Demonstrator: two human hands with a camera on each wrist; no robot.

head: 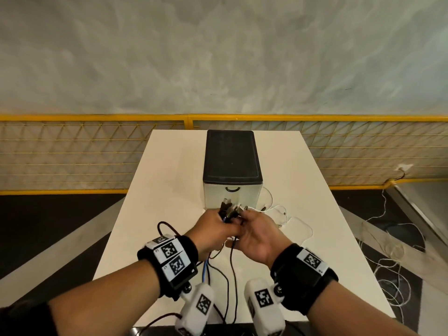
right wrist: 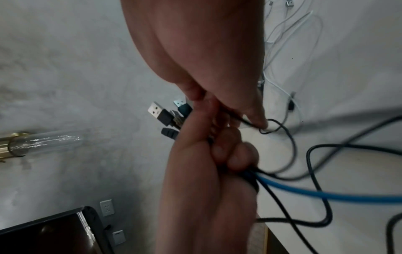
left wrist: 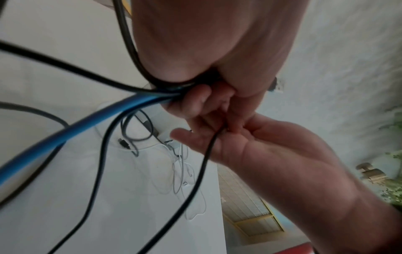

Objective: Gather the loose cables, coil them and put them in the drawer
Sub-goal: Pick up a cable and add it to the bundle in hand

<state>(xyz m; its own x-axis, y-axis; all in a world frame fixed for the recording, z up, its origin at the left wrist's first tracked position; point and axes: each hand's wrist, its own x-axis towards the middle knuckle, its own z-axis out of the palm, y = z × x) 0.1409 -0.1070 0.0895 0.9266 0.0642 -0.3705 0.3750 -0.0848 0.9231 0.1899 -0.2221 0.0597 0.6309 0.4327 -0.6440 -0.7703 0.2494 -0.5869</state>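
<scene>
A grey wall (head: 218,57) is filling the far side of the room, with a yellow mesh fence (head: 72,151) running along its foot. One white table (head: 169,170) is standing in front of me, and one small drawer unit (head: 232,166) with a black top is sitting on it near the far end; its single visible drawer front (head: 232,194), with a curved handle, is sitting closed.

The person is holding both hands together above the table, just in front of that drawer. The left hand (head: 213,232) is gripping a bundle of cables (right wrist: 282,185), fingers curled tight round them: one blue cable (left wrist: 87,125) and several black ones, at least three, though I cannot count them exactly. About four plugs (right wrist: 167,116) are sticking up out of the fist, one of them a flat USB plug. The right hand (head: 257,235) is pinching one thin black cable (left wrist: 195,180) between thumb and fingertips, right against the left hand.

The bundle is trailing down over the near edge of the table. A few thin white cables (head: 278,209) are lying loose on the table beside the drawer unit, to the right. More white cord (head: 392,275) is lying tangled on the dark floor beyond the table's right edge.

Each wrist is wearing a black band (head: 303,275) carrying square black-and-white code markers; no readable writing is showing anywhere.
</scene>
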